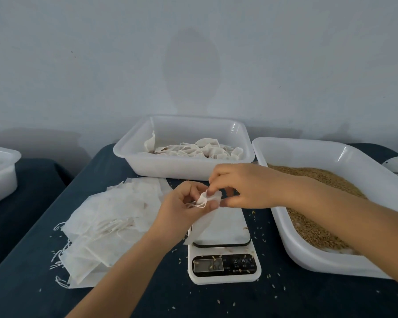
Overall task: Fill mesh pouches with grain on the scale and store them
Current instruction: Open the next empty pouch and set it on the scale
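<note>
Holding one empty mesh pouch (203, 220) above the scale (223, 255), you have both hands meeting just past its weighing plate, at the centre of the view. Nearest you, at six o'clock, the scale's display is lit but too blurred to read, and loose grains lie scattered on the dark tablecloth (147, 299) around it. Your left hand (182, 210) pinches the pouch by its mouth, fingers curled round the gathered edge and drawstring; your right hand (241, 187) pinches the opposite lip between thumb and fingertips. The pouch hangs limp, its bottom trailing on the plate. To open it well, I judge you should pull the two lips apart evenly, keep the drawstring clear of the opening, and hold the mouth upward so grain will not spill. At nine o'clock lies the stack of empty pouches (108, 223). At three o'clock sits the grain tray (331, 154), close beside the scale. At twelve o'clock, farthest off, the storage tray (170, 166) holds filled pouches.
</note>
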Demonstrator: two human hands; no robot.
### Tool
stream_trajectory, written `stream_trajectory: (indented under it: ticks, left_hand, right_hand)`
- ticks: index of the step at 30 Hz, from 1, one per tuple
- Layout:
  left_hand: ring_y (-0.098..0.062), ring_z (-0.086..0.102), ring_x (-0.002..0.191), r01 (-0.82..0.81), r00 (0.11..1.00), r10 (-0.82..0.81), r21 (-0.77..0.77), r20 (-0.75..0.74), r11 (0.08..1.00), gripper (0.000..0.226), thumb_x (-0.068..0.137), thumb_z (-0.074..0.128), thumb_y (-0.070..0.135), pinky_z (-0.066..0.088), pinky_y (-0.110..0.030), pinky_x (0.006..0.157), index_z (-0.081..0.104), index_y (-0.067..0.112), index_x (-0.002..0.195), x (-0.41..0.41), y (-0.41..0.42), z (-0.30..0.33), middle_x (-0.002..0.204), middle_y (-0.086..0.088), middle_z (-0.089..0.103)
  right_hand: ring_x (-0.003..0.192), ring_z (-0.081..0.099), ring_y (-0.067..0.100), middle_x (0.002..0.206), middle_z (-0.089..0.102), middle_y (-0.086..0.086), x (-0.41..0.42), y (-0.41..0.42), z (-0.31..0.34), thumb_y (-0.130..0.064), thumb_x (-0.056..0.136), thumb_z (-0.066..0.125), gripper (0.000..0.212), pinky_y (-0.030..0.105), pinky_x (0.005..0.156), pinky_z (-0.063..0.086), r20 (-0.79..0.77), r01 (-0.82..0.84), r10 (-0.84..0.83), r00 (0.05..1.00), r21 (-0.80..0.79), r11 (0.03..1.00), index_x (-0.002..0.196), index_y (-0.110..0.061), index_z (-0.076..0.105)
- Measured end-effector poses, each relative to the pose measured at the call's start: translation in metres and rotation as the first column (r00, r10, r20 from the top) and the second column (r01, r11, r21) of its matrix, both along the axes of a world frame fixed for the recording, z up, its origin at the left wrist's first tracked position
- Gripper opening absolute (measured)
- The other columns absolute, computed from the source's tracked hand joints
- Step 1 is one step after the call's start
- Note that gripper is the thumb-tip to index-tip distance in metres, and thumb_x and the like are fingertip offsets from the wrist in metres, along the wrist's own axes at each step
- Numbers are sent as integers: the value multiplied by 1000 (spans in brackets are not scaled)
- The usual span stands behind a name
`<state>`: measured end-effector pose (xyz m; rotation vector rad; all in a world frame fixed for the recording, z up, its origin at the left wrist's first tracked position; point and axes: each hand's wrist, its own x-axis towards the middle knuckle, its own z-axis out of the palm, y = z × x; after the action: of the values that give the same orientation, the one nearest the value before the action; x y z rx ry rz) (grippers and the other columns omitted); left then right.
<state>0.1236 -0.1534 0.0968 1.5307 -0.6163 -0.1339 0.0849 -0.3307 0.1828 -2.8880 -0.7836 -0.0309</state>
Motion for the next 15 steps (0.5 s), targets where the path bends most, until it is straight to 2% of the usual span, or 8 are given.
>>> stream_trajectory:
  ticks: [2, 3, 4, 6, 8, 10, 12, 15]
  left_hand:
    - [-7, 66, 85, 34, 999, -33, -17, 32, 999, 32, 73, 76, 10, 48, -13, 71, 46, 11, 64, -2, -1, -2, 96, 5, 70]
    - [-7, 66, 86, 54, 998, -52, -33, 39, 998, 31, 71, 77, 12, 48, -13, 72, 46, 8, 65, -2, -1, -3, 97, 5, 69]
    - [-8, 66, 88, 73, 996, -71, -47, 45, 996, 33, 69, 76, 16, 48, -15, 73, 46, 5, 66, -3, -1, -4, 97, 6, 69]
    - [-11, 65, 93, 99, 994, -96, -47, 59, 994, 37, 66, 76, 23, 49, -21, 76, 44, 3, 66, -4, -1, -5, 101, 6, 67]
    - [-16, 64, 96, 115, 992, -112, -41, 65, 993, 36, 67, 76, 25, 52, -29, 79, 44, 9, 65, -5, -2, -6, 105, 5, 66]
    - [-17, 65, 96, 138, 990, -136, -54, 50, 989, 37, 68, 79, 24, 53, -31, 78, 45, 10, 70, -6, -2, -5, 106, 4, 66]
    - [-15, 64, 100, 167, 986, -167, -42, 5, 985, 45, 66, 84, 26, 52, -28, 78, 46, 14, 86, -8, 0, -3, 110, 4, 65]
    - [-12, 61, 104, 250, 966, -252, -36, -64, 968, 68, 62, 79, 34, 49, -21, 81, 43, 27, 119, -10, 4, -1, 113, 4, 63]
  right_hand:
    - [79, 45, 1, 116, 47, -8, -4, 1, -3, -22, 88, 65, 23, 16, 70, 36, 85, -54, 56, 995, -33, 998, 110, -22, 70]
    - [77, 43, 1, 113, 51, -6, -5, 3, -4, -18, 87, 65, 19, 16, 69, 35, 116, -90, 93, 989, -34, 995, 105, -19, 72]
    - [75, 42, -1, 107, 55, -8, -7, 4, -4, -15, 85, 65, 16, 12, 67, 32, 92, -107, 109, 990, -29, 994, 100, -17, 72]
    - [73, 47, -1, 88, 53, -17, -8, 8, 0, -17, 85, 65, 9, 10, 66, 35, -66, -73, 71, 995, -14, 997, 94, -18, 68]
    - [74, 51, 4, 76, 47, -16, -6, 10, 1, -22, 87, 65, 6, 23, 71, 44, -189, -55, 42, 981, -63, 996, 83, -20, 60]
    - [72, 50, 9, 72, 46, -11, -6, 11, -1, -22, 88, 64, 18, 31, 72, 44, -196, -67, 54, 979, -61, 996, 74, -13, 56]
    - [71, 51, 11, 73, 52, -7, -7, 9, -1, -20, 89, 61, 17, 32, 72, 44, -190, -75, 68, 979, -26, 997, 76, -10, 56]
    - [76, 48, 6, 80, 54, -9, -8, 4, 1, -18, 92, 57, 8, 26, 73, 42, -174, -108, 94, 980, -68, 992, 94, -12, 61]
